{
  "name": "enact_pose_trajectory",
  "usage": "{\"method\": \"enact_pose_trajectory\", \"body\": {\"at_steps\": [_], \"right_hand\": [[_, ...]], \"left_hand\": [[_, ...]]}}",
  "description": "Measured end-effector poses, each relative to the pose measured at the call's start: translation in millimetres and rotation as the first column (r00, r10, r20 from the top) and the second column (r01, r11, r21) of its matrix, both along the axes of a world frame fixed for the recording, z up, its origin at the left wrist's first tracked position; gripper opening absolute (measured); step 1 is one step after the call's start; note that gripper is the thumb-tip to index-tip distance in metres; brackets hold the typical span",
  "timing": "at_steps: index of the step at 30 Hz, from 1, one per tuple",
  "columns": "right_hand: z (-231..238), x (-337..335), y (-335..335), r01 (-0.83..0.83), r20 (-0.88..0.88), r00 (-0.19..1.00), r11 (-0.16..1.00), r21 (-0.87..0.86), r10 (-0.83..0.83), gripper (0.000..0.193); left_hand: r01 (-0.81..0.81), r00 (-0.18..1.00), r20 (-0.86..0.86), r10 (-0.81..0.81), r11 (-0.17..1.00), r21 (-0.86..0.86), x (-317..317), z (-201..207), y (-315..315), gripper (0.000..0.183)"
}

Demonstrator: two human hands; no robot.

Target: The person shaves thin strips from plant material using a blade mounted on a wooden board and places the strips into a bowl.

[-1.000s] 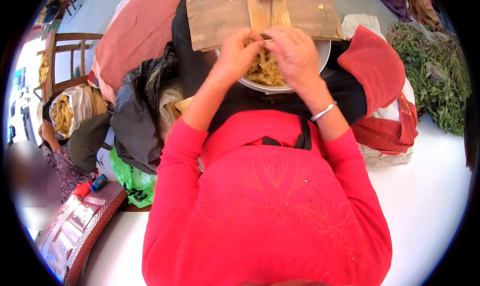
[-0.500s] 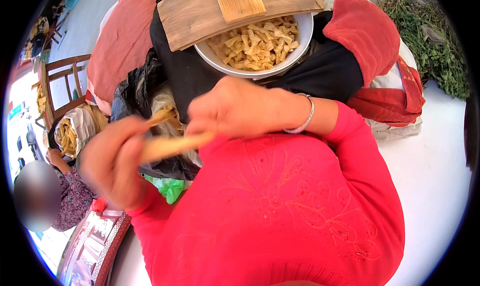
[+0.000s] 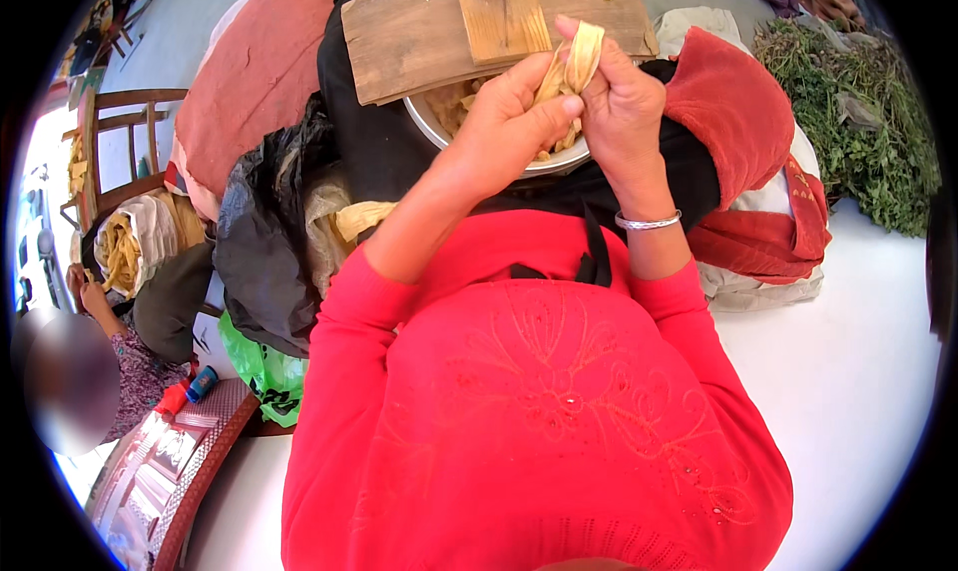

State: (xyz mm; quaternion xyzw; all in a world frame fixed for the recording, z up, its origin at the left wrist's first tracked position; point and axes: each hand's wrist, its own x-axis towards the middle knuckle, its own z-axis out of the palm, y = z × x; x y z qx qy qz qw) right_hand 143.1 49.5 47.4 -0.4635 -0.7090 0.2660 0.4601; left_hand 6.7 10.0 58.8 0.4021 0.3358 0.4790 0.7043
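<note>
My left hand and my right hand meet over the near right part of a round white-rimmed bowl. Between them they pinch a pale yellow, flat fibrous strip, bent into a loop at its top. The fingers of both hands are closed on it, and its lower ends hang below them. Short yellow pieces fill the bowl, partly hidden by my hands. Across the bowl's far side lies a wooden board, with a smaller block and a thin upright metal piece fixed on it.
Black plastic and a pale sack with a yellow strip lie left of my lap. A red cloth covers my right knee. Green plants are heaped far right. Another person sits at left by a sack of strips and a wooden chair.
Both hands have moved up and right, from beside my lap to above the bowl. The strip, stretched between them before, is now bent into a loop.
</note>
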Motion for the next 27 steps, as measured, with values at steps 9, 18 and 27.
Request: {"method": "enact_pose_trajectory", "body": {"at_steps": [9, 18, 27], "right_hand": [[-36, 14, -5, -0.013, 0.494, 0.857, 0.964, -0.265, 0.147, 0.017], [-61, 16, -24, -0.766, -0.831, 0.526, 0.325, -0.555, -0.181, 0.024], [-62, 3, -23, -0.216, -0.343, 0.934, 0.922, -0.321, 0.100, 0.013]], "left_hand": [[0.136, 0.365, -0.795, 0.484, 0.818, 0.560, -13, -47, -6, 0.017], [-0.071, 0.616, -0.535, 0.578, 0.718, 0.693, -4, -75, -20, 0.029], [-0.061, 0.479, -0.778, 0.407, 0.900, 0.433, 3, -33, -10, 0.019]]}}
